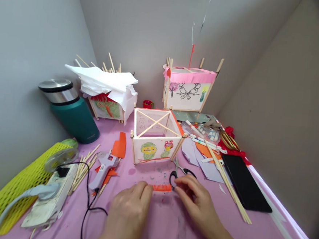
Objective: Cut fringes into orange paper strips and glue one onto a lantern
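A short fringed strip of orange paper [162,187] lies low over the purple tablecloth, between my two hands. My left hand [131,208] is closed, with thumb and fingers on the strip's left end. At the other end, my right hand [193,196] has thumb and forefinger in a loose pinch; the exact contact is partly hidden. Black-handled scissors [173,175] lie right by those fingertips. Just beyond stands a white paper lantern [157,151] on a stick frame, with coloured drawings on its front, crossed sticks on top and an orange edge at its right.
Left are a glue gun [102,170] with its cord, wooden sticks [83,167], a power strip [51,195] and a teal bottle [74,119]. Right lie long sticks [227,182], a black phone [246,184] and paper scraps. A pink-trimmed lantern [189,90] hangs behind.
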Demonstrator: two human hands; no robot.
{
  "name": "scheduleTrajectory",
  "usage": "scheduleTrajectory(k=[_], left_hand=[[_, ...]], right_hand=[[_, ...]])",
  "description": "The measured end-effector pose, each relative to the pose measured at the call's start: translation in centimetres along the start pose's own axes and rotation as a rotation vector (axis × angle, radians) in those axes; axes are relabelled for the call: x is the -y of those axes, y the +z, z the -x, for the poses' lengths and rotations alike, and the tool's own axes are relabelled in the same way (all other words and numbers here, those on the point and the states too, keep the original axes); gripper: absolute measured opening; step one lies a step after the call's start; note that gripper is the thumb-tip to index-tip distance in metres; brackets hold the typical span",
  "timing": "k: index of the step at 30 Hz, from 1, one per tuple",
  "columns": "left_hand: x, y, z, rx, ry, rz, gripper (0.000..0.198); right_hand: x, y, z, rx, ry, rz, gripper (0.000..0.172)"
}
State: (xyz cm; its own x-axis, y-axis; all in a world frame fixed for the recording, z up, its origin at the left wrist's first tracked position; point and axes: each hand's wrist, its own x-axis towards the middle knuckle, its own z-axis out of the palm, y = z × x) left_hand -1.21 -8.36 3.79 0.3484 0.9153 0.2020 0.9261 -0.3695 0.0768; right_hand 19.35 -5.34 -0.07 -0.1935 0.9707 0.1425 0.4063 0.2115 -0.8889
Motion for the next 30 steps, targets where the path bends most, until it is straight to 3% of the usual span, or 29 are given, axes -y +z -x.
scheduleTrajectory(k=[3, 5, 10, 14, 18, 30], left_hand=[[0.1, -2.6, -1.5, -0.180, 0.010, 0.124, 0.025], [0.1, -4.4, -2.9, -0.253, 0.003, 0.220, 0.025], [-0.1, -7.0, -6.6, -0.199, -0.043, 0.329, 0.025], [0.0, -8.0, -8.6, -0.067, -0.085, 0.354, 0.024], [-0.1, -8.7, -9.6, 0.003, -0.109, 0.328, 0.026], [-0.4, -9.0, -11.0, -0.118, -0.053, -0.090, 0.016]], right_hand=[[1.7, -1.0, -1.1, 0.104, 0.161, -0.310, 0.029], [3.2, -1.5, -2.0, 0.122, 0.171, -0.447, 0.033], [5.7, -1.9, -4.4, 0.005, 0.176, -0.590, 0.032], [5.8, -1.8, -5.7, -0.030, 0.197, -0.676, 0.040], [5.4, -1.7, -6.4, -0.031, 0.192, -0.659, 0.029], [6.2, -0.1, -7.4, -0.164, 0.260, -0.780, 0.031]])
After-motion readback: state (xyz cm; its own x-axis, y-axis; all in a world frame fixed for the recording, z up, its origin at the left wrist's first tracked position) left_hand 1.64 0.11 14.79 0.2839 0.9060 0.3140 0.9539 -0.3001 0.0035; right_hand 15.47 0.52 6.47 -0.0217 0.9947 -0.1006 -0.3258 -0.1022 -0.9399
